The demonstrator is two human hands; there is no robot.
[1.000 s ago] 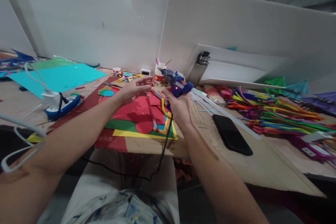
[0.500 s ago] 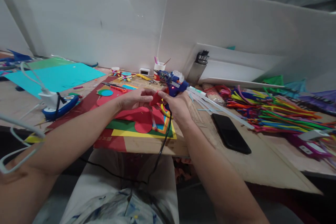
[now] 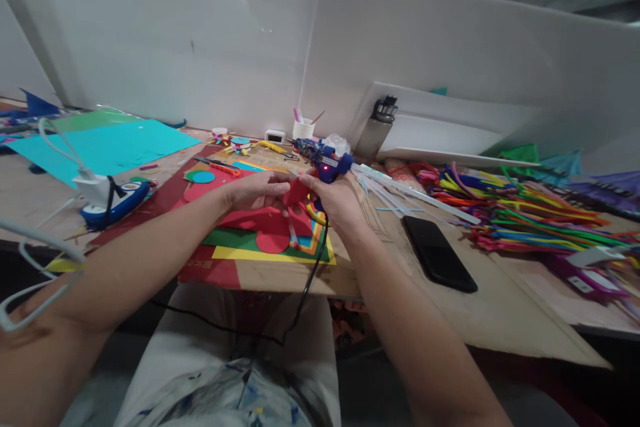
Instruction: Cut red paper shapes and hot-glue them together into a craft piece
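A blue hot glue gun (image 3: 320, 152) with a lit red light is in my right hand (image 3: 334, 200), its nozzle toward the left. A long clear glue stick (image 3: 420, 195) sticks out of its back. My left hand (image 3: 259, 191) pinches a small red paper piece (image 3: 294, 195), which the right thumb and forefinger also seem to touch. Below the hands lie red sheets (image 3: 245, 219), a red paper circle (image 3: 273, 243), and green and yellow sheets (image 3: 265, 255). The gun's black cord (image 3: 311, 280) hangs past the table edge.
Scissors (image 3: 224, 169) and a blue paper circle (image 3: 203, 177) lie to the left. A black phone (image 3: 440, 255), loose glue sticks and a heap of pipe cleaners (image 3: 520, 207) are on the right. A white cup (image 3: 303, 128) and a bottle (image 3: 376, 130) stand at the back.
The glue gun has tilted slightly, its nozzle shifting a little left and down. The red piece has turned to show more of its face. Both hands keep their holds.
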